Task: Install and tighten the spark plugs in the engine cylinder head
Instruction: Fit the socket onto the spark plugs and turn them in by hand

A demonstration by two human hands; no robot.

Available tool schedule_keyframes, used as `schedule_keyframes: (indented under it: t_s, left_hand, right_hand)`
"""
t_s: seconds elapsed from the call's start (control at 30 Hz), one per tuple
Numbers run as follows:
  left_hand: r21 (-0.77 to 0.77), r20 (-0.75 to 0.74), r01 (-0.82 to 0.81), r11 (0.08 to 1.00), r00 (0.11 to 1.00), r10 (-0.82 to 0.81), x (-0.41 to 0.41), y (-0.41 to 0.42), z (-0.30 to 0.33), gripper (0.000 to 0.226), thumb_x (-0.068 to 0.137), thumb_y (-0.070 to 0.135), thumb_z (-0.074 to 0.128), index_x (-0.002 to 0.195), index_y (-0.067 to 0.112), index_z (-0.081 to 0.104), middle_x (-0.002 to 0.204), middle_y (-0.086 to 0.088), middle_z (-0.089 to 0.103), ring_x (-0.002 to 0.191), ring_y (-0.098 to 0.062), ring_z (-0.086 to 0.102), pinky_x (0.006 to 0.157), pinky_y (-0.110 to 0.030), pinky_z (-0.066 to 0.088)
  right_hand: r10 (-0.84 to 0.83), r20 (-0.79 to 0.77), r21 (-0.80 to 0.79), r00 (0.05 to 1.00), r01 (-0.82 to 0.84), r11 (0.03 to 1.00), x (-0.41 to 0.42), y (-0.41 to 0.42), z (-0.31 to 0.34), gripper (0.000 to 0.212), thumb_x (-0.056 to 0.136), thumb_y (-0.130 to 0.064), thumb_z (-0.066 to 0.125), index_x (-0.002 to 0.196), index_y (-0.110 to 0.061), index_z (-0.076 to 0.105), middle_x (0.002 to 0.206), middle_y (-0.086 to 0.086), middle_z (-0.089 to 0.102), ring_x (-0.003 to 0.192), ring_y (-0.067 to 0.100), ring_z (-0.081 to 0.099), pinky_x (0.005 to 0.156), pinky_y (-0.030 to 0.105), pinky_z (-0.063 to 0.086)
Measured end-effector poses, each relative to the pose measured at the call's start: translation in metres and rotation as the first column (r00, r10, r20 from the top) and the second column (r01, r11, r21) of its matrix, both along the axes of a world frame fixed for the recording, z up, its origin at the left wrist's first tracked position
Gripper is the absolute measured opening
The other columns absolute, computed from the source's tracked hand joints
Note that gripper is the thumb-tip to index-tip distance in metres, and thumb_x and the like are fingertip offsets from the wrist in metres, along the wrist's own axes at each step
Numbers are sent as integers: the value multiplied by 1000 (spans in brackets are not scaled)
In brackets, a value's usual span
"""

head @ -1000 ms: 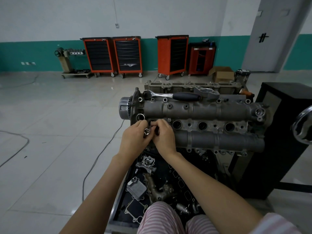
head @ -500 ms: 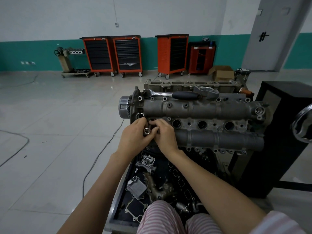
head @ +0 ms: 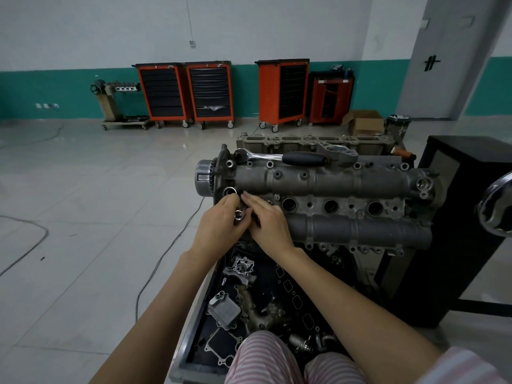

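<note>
The grey cylinder head [head: 332, 184] lies across a stand in front of me, with three open spark plug wells [head: 331, 207] in a row. At the leftmost well, my left hand [head: 219, 225] grips a shiny spark plug socket [head: 238, 215], its open end facing me. My right hand [head: 267, 223] pinches the same tool from the right, its fingers stretched forward over the well. Both hands hide the well and whatever sits in it. A ratchet [head: 279, 156] with a black handle lies on top of the head.
A black tray [head: 194, 328] of loose engine parts and gaskets sits below the head, by my knees. A black cabinet [head: 471, 217] stands to the right. A second head [head: 304, 141] lies behind. Orange tool carts [head: 210, 92] line the far wall, and cables cross the floor on the left.
My right hand's fingers have uncurled and slid forward over the leftmost well. My left hand keeps its grip on the socket and has barely moved.
</note>
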State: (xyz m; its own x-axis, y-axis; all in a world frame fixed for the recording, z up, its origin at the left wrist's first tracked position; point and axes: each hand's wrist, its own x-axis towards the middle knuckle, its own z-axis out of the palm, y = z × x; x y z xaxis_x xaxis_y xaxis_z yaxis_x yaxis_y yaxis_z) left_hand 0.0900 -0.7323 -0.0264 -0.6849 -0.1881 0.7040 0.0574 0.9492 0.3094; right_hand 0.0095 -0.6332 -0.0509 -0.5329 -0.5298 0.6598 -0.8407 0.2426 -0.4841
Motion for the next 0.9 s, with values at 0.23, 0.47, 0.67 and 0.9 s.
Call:
schedule_keyframes:
  t_s: [0.23, 0.47, 0.67, 0.9]
  left_hand:
    - [28, 93, 37, 999, 995, -40, 2, -4, 3, 32, 87, 26, 62, 74, 18, 34, 61, 13, 36, 52, -3, 39, 47, -16, 23]
    - [33, 91, -6, 999, 996, 3, 0, 2, 10, 48, 85, 36, 65, 57, 24, 27, 54, 9, 33, 48, -7, 34, 45, -19, 23]
    - [26, 10, 6, 1000, 1000, -7, 0, 3, 8, 39, 85, 16, 65, 61, 16, 35, 56, 10, 30, 49, -14, 33, 47, -23, 22]
    - [20, 68, 134, 991, 989, -135, 2, -6, 6, 33, 84, 12, 61, 74, 23, 32, 63, 15, 36, 60, 0, 45, 53, -11, 33]
  right_hand:
    - [17, 61, -61, 998, -13, 998, -1, 1, 1, 32, 84, 1, 57, 115, -3, 61, 114, 11, 63, 106, 24, 57, 91, 34, 43]
    - [-68, 123, -113, 990, 82, 990, 2, -4, 4, 8, 82, -2, 58, 89, -3, 61, 89, 8, 57, 78, 19, 53, 65, 34, 45]
    - [-61, 74, -62, 995, 66, 996, 4, -4, 5, 18, 83, -7, 59, 101, -8, 58, 106, 5, 56, 88, 20, 55, 76, 37, 46]
    - [24, 88, -4, 996, -24, 1000, 3, 0, 6, 40, 84, 1, 53, 123, -8, 58, 123, 6, 60, 115, 19, 54, 96, 38, 40]
